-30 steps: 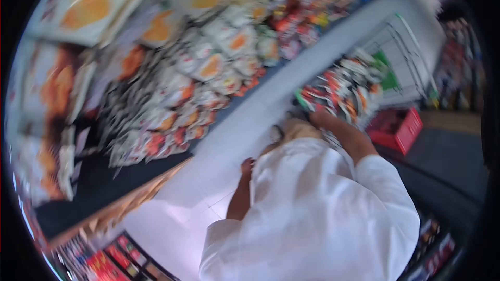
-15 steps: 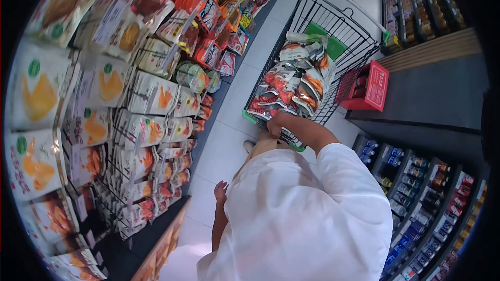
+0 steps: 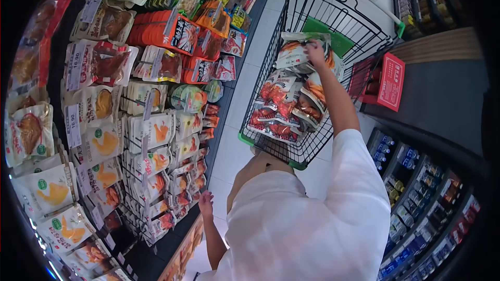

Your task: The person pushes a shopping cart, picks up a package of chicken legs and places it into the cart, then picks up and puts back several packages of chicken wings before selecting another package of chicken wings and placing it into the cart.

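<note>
My right hand [image 3: 315, 55] reaches over the shopping cart [image 3: 249, 136] and is at a white food packet [image 3: 290, 56] on top of the pile. Its fingers look stretched out over the packet; whether they press on it I cannot make out. Below it in the cart lie several shiny food packets with red pictures [image 3: 278, 93] and one with a brown picture [image 3: 311, 99]. My left hand [image 3: 206, 203] hangs low beside the shelf, fingers apart and holding nothing. The nearest goods to it are hanging food packets [image 3: 179, 183].
At left, a tall rack holds hanging packets [image 3: 104, 143] with price tags [image 3: 73, 125]. A red box [image 3: 386, 82] stands right of the cart. Bottled drinks [image 3: 409, 158] line the shelves at lower right. Pale floor tiles [image 3: 225, 148] run between rack and cart.
My right hand has moved from the cart's near end forward to the white packet. My left hand has risen slightly and shifted left. The view has swung, showing more of the left rack.
</note>
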Available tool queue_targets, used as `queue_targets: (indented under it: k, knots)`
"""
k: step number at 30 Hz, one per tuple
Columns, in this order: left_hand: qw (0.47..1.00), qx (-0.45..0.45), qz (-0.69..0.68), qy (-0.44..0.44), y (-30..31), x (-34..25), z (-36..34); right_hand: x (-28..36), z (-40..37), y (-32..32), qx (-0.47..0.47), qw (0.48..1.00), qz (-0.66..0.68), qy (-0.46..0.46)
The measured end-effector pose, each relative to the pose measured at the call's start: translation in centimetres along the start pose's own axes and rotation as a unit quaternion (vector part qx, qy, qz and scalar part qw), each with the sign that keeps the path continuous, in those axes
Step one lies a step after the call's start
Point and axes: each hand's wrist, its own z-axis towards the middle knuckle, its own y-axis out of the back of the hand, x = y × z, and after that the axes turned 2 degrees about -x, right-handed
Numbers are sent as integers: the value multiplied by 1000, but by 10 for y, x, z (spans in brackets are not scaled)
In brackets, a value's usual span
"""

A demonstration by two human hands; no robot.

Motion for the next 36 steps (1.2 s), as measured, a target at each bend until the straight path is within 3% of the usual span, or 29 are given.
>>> queue_targets:
  k: [1,3,6,9,11,14,15,16,17,21,24,27,31,36]
  knots:
    - [999,-1,30,-24,1,-2,-5,7,13,2,-12,1000,-4,-8]
    - [998,2,68,10,0,-5,-16,14,37,7,-38,999,-12,-24]
    - [995,6,79,57,4,13,-33,-56,131,19,-65,975,-176,120]
    - [993,-3,65,98,13,39,-46,-19,120,21,-32,977,-209,-5]
    - [993,-5,51,109,13,48,-55,-37,143,24,-29,980,-188,-52]
    - [993,-15,34,116,18,60,-59,-9,106,16,-2,976,-215,-41]
    - [993,-28,36,106,16,58,-62,-45,134,18,-39,933,-357,7]
    - [993,-33,19,109,14,58,-60,-27,122,17,-8,883,-468,-34]
    - [994,-32,22,105,12,57,-58,-32,114,17,-35,862,-505,-2]
    - [999,-10,43,27,1,40,-42,-30,70,16,-51,912,-405,36]
    - [998,-9,61,-12,-6,16,-27,-97,122,31,-79,926,-341,-141]
    - [998,-15,56,-38,-8,8,-10,-57,72,31,-104,897,-430,14]
    - [997,3,1,-82,-9,30,10,38,-21,10,-207,890,-385,127]
    - [993,17,36,-111,-15,89,27,111,-90,5,-221,852,-380,283]
